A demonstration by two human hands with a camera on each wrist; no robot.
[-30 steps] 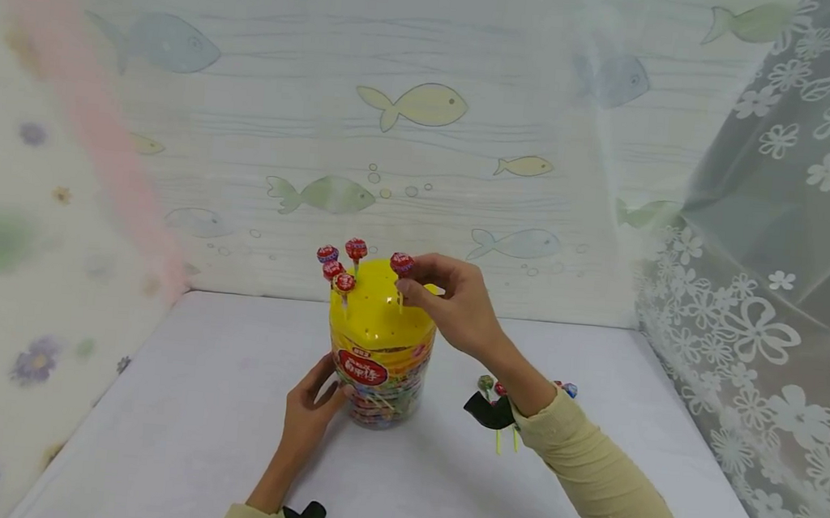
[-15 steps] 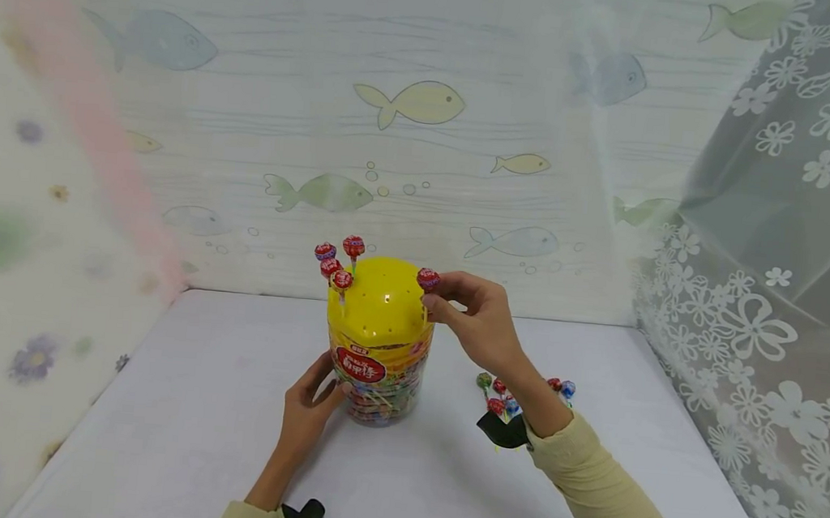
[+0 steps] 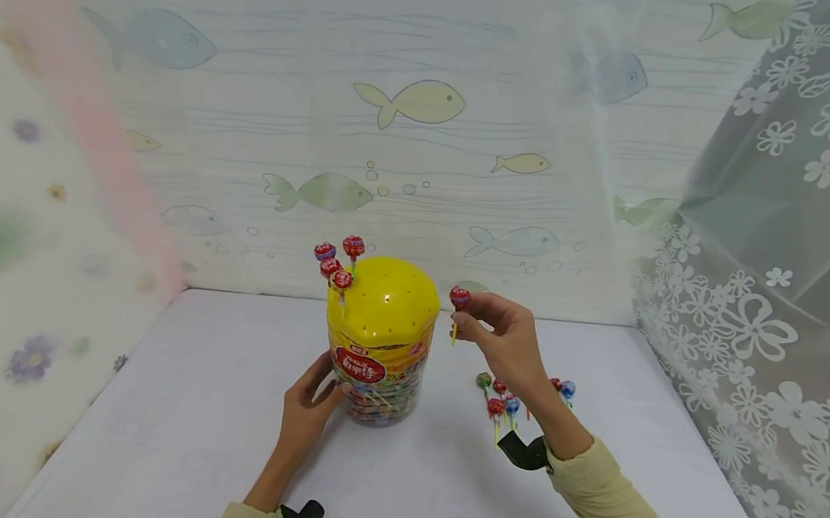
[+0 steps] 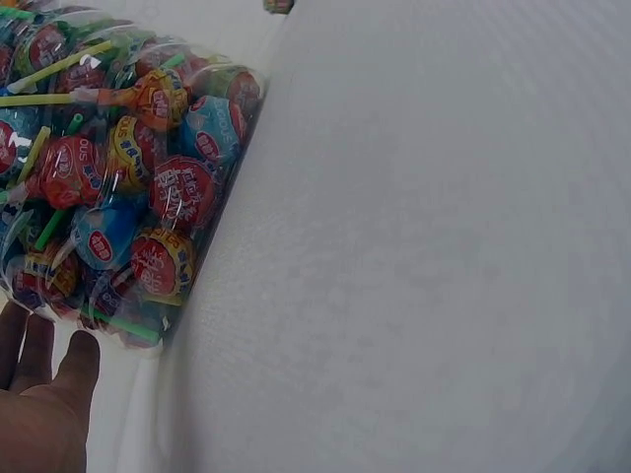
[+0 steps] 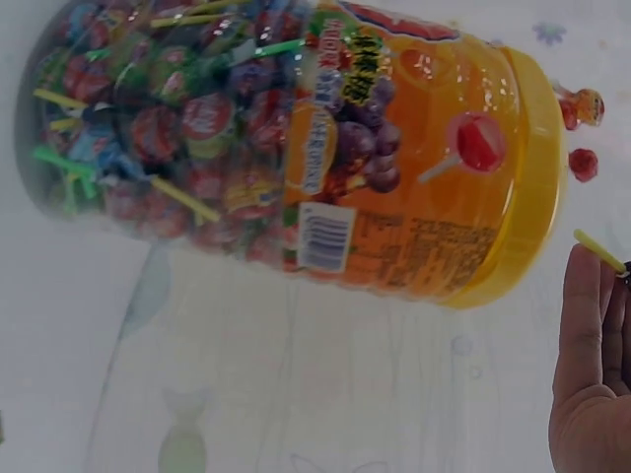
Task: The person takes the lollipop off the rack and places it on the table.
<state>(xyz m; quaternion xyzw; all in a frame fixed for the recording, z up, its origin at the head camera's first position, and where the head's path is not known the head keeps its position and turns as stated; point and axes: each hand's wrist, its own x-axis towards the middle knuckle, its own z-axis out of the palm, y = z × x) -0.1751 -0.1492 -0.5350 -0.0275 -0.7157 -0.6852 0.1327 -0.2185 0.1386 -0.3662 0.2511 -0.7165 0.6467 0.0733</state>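
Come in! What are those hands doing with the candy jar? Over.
Right hand pinches lollipop upright, apart from jar. Left hand touches jar's side. Four lollipops stand in lid. Nothing visible between held lollipop and jar.

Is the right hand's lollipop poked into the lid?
No, the right hand holds its lollipop in the air, beside the yellow lid.

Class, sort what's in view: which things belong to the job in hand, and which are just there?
Belong to the job:
Red lollipop, held by right hand
Jar, touched by left hand
Yellow lid
Standing lollipops in lid
Loose lollipops, probably

Just there:
Fish-print backdrop
Flowered sheer curtain
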